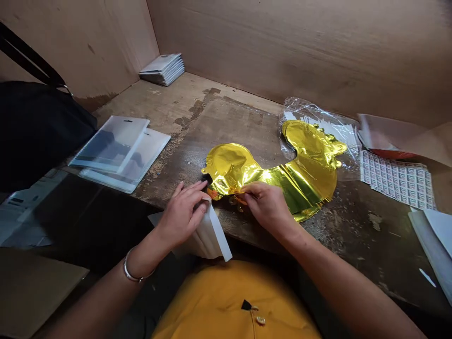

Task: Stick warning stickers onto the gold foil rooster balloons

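Note:
My left hand (181, 212) is closed on a translucent plastic bag (206, 235) with a white edge, which hangs down over the table's front edge. With thumb and forefinger, my right hand (266, 205) pinches the near rim of a shiny gold foil balloon (271, 181). The balloon lies flat and uninflated on the worn table, rounded at its left end and with small tabs along the right end. Several layers seem to be stacked at its lower right rim. Small orange bits show between my hands, too unclear to name.
At the left lie flat packaging bags (141, 155), with a black bag (38, 127) beside them. A stack of packs (163, 69) stands in the far corner. Behind the balloon is clear plastic wrap (318, 108); a sticker sheet (397, 181) and white sheets (432, 240) lie at the right.

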`<state>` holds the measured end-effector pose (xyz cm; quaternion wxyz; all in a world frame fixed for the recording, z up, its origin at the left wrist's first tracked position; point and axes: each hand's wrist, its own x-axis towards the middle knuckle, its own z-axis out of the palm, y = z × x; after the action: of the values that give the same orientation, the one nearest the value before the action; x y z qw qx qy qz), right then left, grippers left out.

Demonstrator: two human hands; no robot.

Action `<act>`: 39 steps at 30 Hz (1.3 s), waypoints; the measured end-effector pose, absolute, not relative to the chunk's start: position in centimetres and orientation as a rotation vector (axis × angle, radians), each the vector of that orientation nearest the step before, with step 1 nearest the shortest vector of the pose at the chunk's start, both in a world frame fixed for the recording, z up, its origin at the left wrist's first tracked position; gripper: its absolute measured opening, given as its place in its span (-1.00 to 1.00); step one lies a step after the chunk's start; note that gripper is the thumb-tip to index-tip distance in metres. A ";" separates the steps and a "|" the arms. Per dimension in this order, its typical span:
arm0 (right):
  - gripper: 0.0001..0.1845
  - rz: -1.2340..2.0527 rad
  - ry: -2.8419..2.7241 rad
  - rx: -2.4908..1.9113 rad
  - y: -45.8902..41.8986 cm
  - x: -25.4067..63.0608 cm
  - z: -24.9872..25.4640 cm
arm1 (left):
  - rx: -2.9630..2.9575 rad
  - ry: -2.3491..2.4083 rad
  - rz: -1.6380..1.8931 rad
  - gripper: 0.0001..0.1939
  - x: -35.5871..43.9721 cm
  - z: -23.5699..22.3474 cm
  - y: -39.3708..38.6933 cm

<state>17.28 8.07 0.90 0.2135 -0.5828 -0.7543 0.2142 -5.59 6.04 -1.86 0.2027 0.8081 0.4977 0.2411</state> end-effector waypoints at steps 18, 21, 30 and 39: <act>-0.74 1.052 -2.047 -1.548 12.3 18.6 0.9 | 2.697 1.236 0.743 -0.83 -3.0 3.0 5.0; -0.79 1.071 -2.032 -1.569 12.3 18.6 0.6 | 2.813 1.078 0.546 -0.82 -2.0 2.7 6.0; -0.53 1.217 -2.017 -1.506 13.0 18.5 0.8 | 2.905 1.076 0.454 -0.85 -2.5 1.5 8.4; -0.51 1.413 -2.099 -1.398 13.1 18.4 2.4 | 2.926 1.069 0.351 -0.87 -3.2 2.0 9.6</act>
<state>18.45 13.12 2.38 0.1248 -0.4797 -0.7204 0.4850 -3.19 9.65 1.96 0.0031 0.9334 0.3410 0.1119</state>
